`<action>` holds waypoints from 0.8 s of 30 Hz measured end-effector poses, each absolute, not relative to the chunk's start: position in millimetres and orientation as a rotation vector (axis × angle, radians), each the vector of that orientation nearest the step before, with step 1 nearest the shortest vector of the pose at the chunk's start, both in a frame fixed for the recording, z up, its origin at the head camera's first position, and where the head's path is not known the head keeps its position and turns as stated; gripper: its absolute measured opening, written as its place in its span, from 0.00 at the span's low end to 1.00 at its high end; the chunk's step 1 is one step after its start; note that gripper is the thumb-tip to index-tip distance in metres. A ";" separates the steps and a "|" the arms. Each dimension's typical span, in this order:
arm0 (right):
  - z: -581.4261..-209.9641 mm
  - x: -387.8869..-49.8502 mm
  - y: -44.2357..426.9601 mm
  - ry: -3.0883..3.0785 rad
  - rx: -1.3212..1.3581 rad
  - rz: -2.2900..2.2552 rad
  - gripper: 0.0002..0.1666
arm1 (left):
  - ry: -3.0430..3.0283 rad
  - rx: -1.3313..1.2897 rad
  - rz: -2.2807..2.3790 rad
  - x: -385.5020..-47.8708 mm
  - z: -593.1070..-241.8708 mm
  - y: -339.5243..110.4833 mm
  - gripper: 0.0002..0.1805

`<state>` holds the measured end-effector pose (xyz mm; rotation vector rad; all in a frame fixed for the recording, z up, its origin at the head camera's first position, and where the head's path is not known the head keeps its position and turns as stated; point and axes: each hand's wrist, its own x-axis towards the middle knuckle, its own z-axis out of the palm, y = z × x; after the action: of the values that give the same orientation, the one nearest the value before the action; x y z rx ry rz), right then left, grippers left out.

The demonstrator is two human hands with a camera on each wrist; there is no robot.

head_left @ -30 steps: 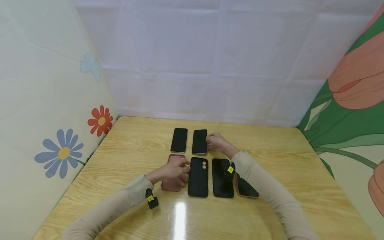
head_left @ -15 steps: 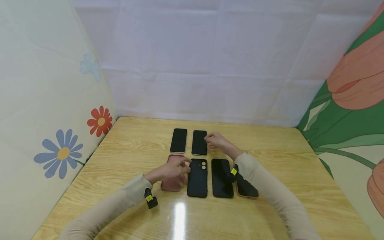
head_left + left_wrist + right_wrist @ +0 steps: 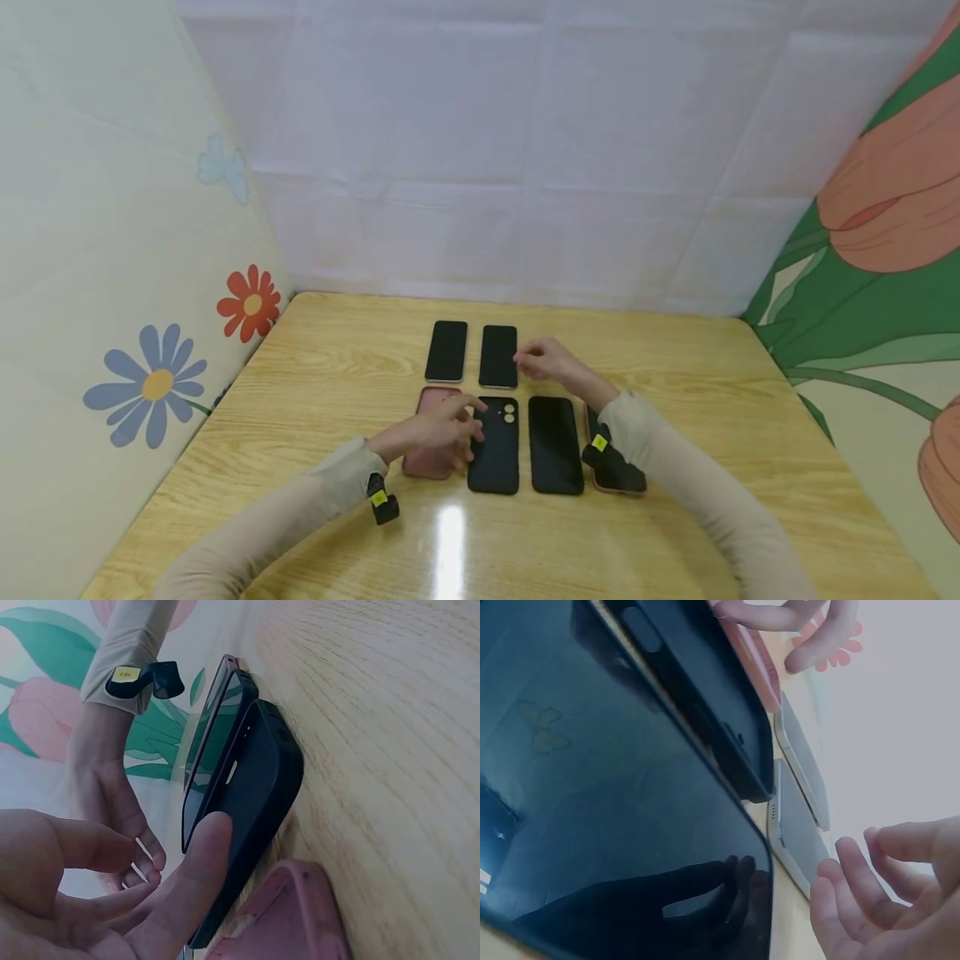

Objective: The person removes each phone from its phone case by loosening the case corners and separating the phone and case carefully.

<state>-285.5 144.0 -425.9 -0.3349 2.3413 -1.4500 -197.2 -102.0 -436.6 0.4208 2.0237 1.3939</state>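
My left hand [image 3: 435, 427] hovers over the pink phone case [image 3: 426, 465], fingers spread, their tips above the left side of the black phone case [image 3: 495, 467]. Both cases lie with the hollow side up, as the left wrist view shows. Just right of the back right phone [image 3: 498, 357], my right hand [image 3: 551, 360] hangs with loosely bent fingers. Nothing is between those fingers in the right wrist view, where the hand [image 3: 900, 892] looks apart from the phone. A second phone [image 3: 447, 350] lies to the left of that one, screen up.
Right of the black case lies a phone with a dark screen [image 3: 555, 446]. Beside it, a pink-edged phone [image 3: 622, 477] is partly hidden by the right wrist camera [image 3: 597, 450]. All lie on a wooden table [image 3: 337, 358], with a white cloth [image 3: 480, 167] behind.
My right hand has drawn back slightly to the right, away from the back right phone. The left hand has shifted a little right, its fingers further over the black phone case.
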 end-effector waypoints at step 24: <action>-427.8 -267.1 171.6 2.429 -0.433 -1.266 0.16 | 1.961 0.430 1.444 -191.6 -447.5 -82.6 0.17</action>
<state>-267.1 171.6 -427.8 -0.4329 2.4291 -1.2660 -191.6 -82.6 -447.5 0.4303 1.9612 1.4436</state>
